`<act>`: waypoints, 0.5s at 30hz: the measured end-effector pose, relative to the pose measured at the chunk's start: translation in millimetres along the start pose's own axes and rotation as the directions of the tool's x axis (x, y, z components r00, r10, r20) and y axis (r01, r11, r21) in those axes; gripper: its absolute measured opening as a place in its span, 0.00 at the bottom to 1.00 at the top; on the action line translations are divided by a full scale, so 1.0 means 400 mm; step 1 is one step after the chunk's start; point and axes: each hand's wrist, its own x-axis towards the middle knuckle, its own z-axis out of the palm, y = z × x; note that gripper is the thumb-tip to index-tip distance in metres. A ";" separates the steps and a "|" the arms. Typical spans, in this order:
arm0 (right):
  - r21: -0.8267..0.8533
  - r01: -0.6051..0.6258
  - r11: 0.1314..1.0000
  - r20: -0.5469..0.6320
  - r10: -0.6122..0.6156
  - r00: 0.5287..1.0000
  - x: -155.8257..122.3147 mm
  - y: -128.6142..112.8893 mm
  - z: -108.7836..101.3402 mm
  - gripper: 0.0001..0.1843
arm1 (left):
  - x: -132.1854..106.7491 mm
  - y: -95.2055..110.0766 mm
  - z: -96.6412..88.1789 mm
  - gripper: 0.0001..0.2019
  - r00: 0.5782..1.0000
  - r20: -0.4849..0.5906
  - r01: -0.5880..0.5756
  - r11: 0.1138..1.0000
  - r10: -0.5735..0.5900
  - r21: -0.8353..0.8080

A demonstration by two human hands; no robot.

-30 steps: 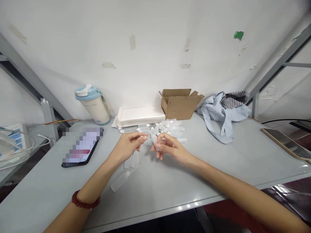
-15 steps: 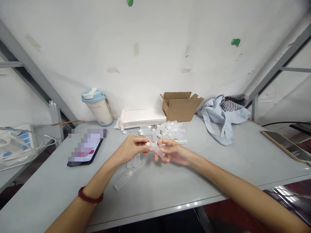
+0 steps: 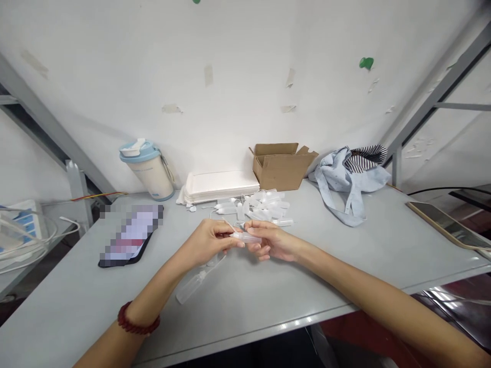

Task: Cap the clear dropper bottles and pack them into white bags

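A small translucent squeeze bottle (image 3: 250, 238) lies almost level between my two hands above the table. My left hand (image 3: 215, 239) is closed on its neck end, where a thin white stem sticks up past the fingers. Around the other end, my right hand (image 3: 267, 240) has its fingers curled, with the thumb above the bottle. Another squeeze bottle with a thin nozzle (image 3: 192, 287) rests on the table below my left wrist, and more bottle parts are partly hidden by that hand. Just behind my hands is a loose pile of similar bottles (image 3: 264, 207).
A stack of white envelopes or sheets (image 3: 220, 185) and an open cardboard box (image 3: 282, 171) stand by the wall. A tumbler (image 3: 149, 171) and a phone (image 3: 130, 237) are at left. To the right lie a light blue cloth bag (image 3: 345, 179) and another phone (image 3: 447, 225).
The held bottle has turned from slanting down to the right to nearly level. Both hands keep hold of it, and the whole view has shifted slightly.
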 end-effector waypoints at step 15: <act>-0.029 0.054 0.998 -0.130 -0.057 0.990 0.002 -0.011 0.011 0.13 | 0.014 -0.006 0.013 0.18 0.995 0.003 0.097 0.982 -0.098 -0.164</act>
